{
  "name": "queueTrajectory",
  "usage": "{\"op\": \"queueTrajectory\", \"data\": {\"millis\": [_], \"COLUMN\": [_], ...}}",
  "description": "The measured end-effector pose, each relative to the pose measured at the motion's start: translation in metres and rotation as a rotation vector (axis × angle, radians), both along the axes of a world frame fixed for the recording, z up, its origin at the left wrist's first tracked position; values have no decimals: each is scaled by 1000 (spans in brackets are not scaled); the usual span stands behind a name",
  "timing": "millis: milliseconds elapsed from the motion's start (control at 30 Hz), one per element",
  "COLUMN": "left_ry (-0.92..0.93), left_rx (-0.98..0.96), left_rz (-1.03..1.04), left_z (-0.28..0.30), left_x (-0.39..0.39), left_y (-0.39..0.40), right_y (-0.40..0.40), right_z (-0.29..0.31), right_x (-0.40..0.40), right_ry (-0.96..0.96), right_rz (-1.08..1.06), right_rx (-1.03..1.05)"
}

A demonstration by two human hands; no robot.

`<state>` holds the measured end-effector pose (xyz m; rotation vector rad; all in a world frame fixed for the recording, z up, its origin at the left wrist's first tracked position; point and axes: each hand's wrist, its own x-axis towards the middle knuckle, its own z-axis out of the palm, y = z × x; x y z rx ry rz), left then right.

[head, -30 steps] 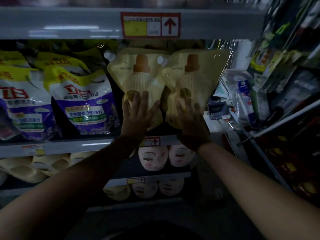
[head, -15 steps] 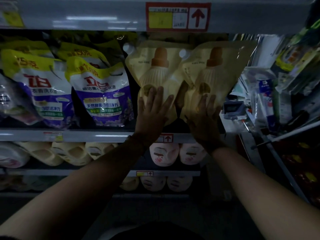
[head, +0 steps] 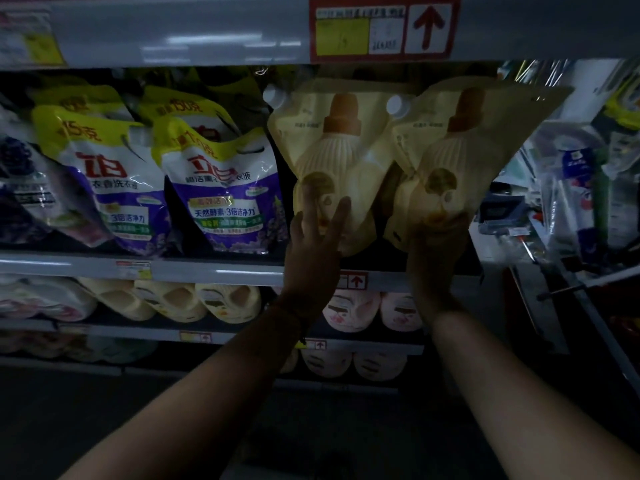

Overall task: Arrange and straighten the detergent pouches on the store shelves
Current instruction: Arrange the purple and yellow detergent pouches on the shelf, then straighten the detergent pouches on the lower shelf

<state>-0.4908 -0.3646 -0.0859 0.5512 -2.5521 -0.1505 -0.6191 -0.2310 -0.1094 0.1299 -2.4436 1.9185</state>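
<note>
Two pale yellow detergent pouches with white caps stand side by side on the middle shelf. My left hand lies flat on the lower front of the left yellow pouch, fingers spread. My right hand cups the bottom edge of the right yellow pouch, with its fingers curled around it; this pouch leans with its top to the right. To the left stand purple-and-yellow pouches, leaning and overlapping one another.
The upper shelf edge carries a red price tag with an arrow. Cream and pink bottles lie on the lower shelves. Hanging packaged goods crowd the right side, beside a metal rail.
My right hand went from lying flat on the right yellow pouch to curling around its bottom edge. My left hand stayed flat on the left pouch. My view moved closer and leftward.
</note>
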Motion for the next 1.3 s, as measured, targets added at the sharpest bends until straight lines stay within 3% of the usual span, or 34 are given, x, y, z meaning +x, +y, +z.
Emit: {"op": "queueTrajectory", "data": {"millis": [100,233,467,567,667,767,1000,1133,1300], "left_ry": [-24,-44,-109,-167,-294,-428,-518,-489,-419], "left_rx": [-41,-39,-33,-89,-77,-56,14,70,123], "left_rz": [-13,-48,-115,-56,-26,53,247,326,377], "left_z": [3,3,16,19,9,1,12,17,15], "left_x": [-4,-2,22,51,88,127,195,218,245], "left_y": [-12,-20,-15,-24,-42,-61,-101,-122,-157], "right_y": [-16,-16,3,-3,-19,-40,-95,-125,-164], "right_z": [4,-6,-1,12,15,11,19,32,38], "right_x": [-3,-8,32,80,114,130,161,191,218], "right_ry": [57,97,104,147,354,318,476,621,641], "right_rz": [-205,-222,167,404,654,875,973,994,1060], "right_rx": [193,239,159,426,419,463,605,695,765]}}
